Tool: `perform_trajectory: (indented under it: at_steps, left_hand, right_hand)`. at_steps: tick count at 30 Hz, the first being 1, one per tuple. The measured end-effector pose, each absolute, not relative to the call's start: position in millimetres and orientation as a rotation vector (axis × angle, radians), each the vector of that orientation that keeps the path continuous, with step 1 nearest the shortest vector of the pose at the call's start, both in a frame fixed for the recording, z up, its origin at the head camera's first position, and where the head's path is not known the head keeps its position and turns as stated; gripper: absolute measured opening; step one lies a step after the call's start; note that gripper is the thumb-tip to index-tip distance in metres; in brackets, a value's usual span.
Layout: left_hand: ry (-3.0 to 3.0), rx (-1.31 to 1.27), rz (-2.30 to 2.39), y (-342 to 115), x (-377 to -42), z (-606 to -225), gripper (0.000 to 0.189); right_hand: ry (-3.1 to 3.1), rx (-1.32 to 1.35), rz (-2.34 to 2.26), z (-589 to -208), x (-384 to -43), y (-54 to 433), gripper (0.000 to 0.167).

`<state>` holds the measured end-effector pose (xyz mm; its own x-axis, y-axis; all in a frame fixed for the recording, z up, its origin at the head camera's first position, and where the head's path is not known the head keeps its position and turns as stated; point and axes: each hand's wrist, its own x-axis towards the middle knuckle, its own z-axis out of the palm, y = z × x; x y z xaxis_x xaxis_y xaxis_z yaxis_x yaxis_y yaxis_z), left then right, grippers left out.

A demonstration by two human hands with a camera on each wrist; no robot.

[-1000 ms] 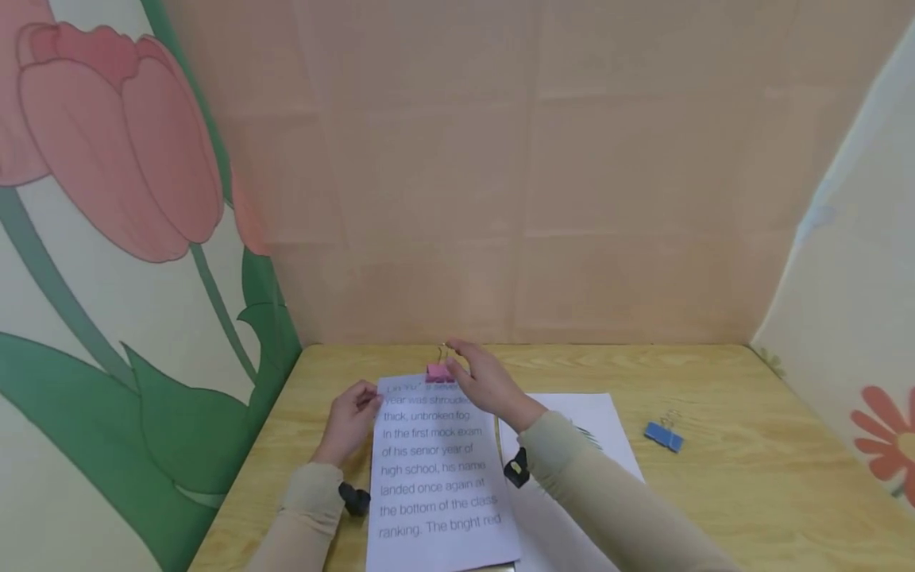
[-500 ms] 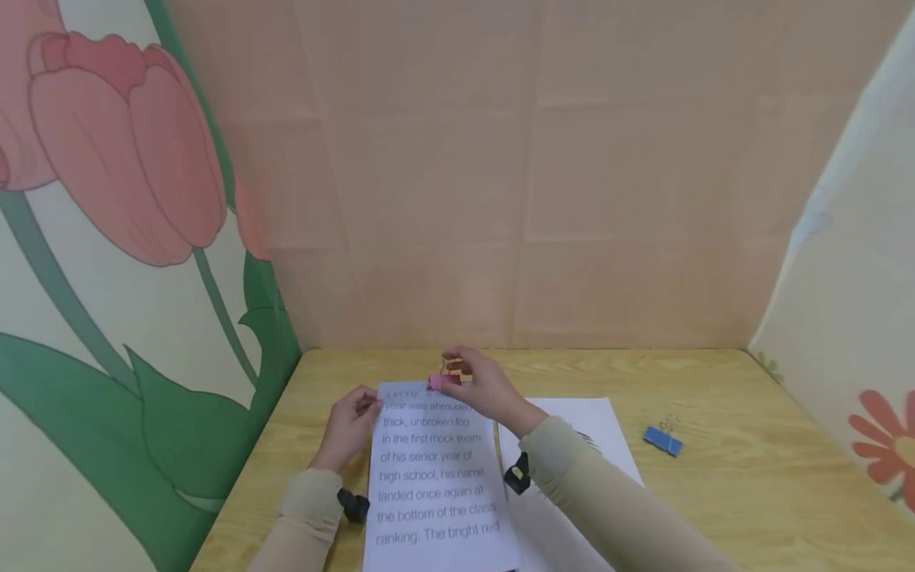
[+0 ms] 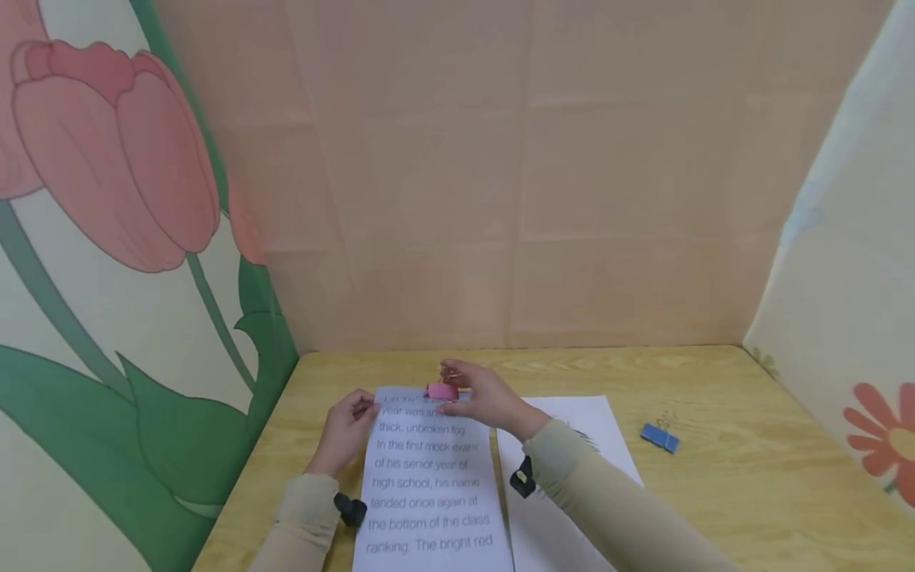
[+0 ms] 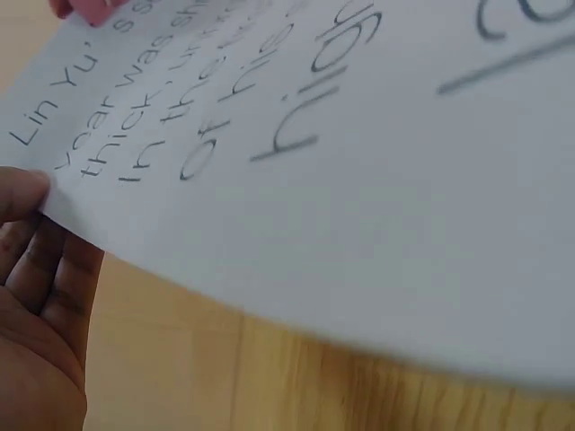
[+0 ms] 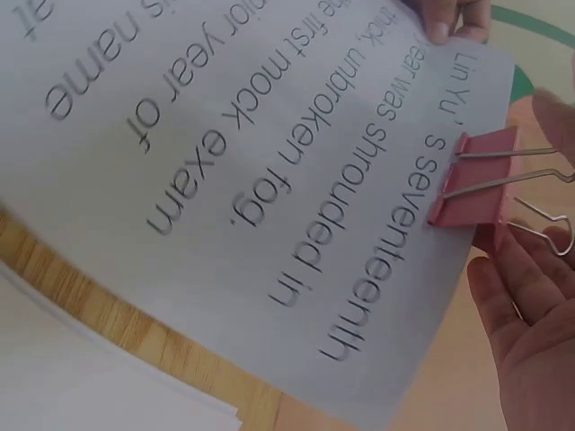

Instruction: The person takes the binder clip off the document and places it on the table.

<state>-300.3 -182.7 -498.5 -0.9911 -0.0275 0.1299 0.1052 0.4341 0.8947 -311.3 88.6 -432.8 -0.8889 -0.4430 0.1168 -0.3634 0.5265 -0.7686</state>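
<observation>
A printed sheet of paper (image 3: 429, 485) lies lifted along its far edge, and I cannot tell how many sheets lie under it. My left hand (image 3: 348, 423) pinches its far left corner, thumb (image 4: 22, 193) on top and fingers below. On the far edge sits a pink binder clip (image 5: 481, 180), its wire handles sticking outward. My right hand (image 3: 489, 400) is curled around the clip. In the right wrist view, fingers (image 5: 517, 278) touch it from behind, and the thumb (image 5: 552, 117) is beside the handles. The pink clip also shows in the head view.
More white paper (image 3: 557, 516) with a dark leaf-like print lies to the right, partly under my right forearm. A blue binder clip (image 3: 660, 438) lies farther right on the wooden table (image 3: 758, 477). Decorated panels stand left and right, with a plain panel behind.
My right hand has gone from straight fingers beside the pink clip to fingers curled around it. The clip has tipped toward me. My left hand keeps its hold on the paper.
</observation>
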Motion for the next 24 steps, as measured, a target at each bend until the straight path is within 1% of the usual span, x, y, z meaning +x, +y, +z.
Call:
perform_trajectory:
  at_steps: [9, 15, 19, 24]
  left_hand:
    - [-2.528, -0.11, -1.615, -178.6, -298.7, -501.0, 0.01]
    - [-2.525, -0.114, -1.604, -177.5, -299.2, -501.1, 0.01]
    - [-2.534, -0.093, -1.613, -177.5, -299.7, -501.4, 0.01]
    - [-2.558, -0.07, -1.598, -178.2, -300.5, -501.7, 0.01]
  right_hand:
    - [2.646, -0.71, -1.347, -435.6, -311.9, 89.2, 0.059]
    - [2.721, -0.714, -1.276, -434.8, -311.8, 89.9, 0.045]
    - [2.747, -0.664, -1.292, -433.3, -311.6, 91.8, 0.039]
    - [2.756, -0.554, -1.406, -432.6, -314.3, 95.1, 0.035]
